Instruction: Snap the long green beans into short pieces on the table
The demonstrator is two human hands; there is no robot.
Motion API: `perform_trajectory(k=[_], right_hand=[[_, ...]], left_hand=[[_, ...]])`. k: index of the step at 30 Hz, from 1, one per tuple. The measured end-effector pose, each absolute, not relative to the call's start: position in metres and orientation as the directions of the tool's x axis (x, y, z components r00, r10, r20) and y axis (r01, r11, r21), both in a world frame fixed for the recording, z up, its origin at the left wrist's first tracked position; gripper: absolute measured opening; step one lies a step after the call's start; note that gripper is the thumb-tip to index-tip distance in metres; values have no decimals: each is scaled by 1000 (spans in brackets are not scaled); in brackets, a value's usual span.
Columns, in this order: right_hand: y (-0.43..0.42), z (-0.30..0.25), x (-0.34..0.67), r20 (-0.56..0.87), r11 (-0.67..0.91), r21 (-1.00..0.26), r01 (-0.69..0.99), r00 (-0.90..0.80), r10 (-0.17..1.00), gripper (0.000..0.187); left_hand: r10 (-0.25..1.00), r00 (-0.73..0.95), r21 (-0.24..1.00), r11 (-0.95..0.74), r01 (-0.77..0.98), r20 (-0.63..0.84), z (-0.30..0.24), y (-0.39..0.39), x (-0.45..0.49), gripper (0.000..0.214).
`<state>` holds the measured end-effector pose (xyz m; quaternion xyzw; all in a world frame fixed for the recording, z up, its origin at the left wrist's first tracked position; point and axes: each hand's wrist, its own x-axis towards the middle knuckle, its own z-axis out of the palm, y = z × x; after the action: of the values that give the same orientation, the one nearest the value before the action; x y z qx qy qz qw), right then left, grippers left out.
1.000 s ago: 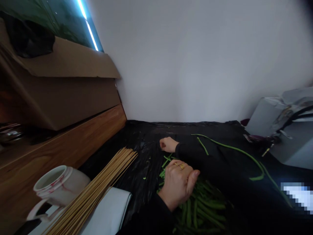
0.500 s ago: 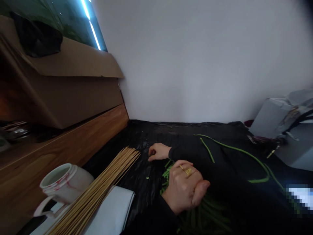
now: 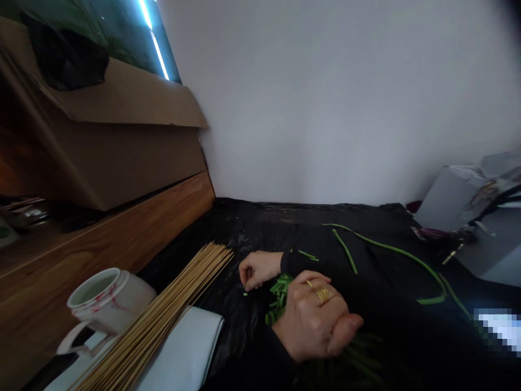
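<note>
My left hand (image 3: 315, 323), with gold rings on it, lies knuckles up and curled over a pile of cut green bean pieces (image 3: 279, 290) on the black plastic sheet (image 3: 244, 233). My right arm, in a black sleeve, crosses behind it. My right hand (image 3: 257, 269) points its fingers down in a pinch at a small loose bean bit (image 3: 245, 293) on the sheet, just left of the pile. Long uncut beans (image 3: 391, 250) trail across the sleeve and the sheet to the right.
A bundle of bamboo skewers (image 3: 163, 315) lies over a white pad (image 3: 183, 353) at the lower left, beside a white mug (image 3: 103, 304). A wooden ledge (image 3: 122, 228) and a cardboard box (image 3: 122, 152) line the left. Grey boxes (image 3: 468, 206) stand at the right by the wall.
My right hand has come nearer and leftward, down onto the loose bean bit. My left hand has shifted slightly right on the pile.
</note>
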<state>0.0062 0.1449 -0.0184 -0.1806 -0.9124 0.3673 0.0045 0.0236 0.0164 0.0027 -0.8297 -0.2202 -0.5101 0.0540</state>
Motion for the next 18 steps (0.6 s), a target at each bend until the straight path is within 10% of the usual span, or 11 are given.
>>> perform_trajectory(k=[10,18], right_hand=[[118,-19,-1,-38,747,-605,276,-947,319,12],[142,-6,33,39,536,-777,330,-825,564,9]], left_hand=[[248,401,73,-912,404,882,3,13,27,47],[291,428,106,-908,406,855,5,11,24,44]])
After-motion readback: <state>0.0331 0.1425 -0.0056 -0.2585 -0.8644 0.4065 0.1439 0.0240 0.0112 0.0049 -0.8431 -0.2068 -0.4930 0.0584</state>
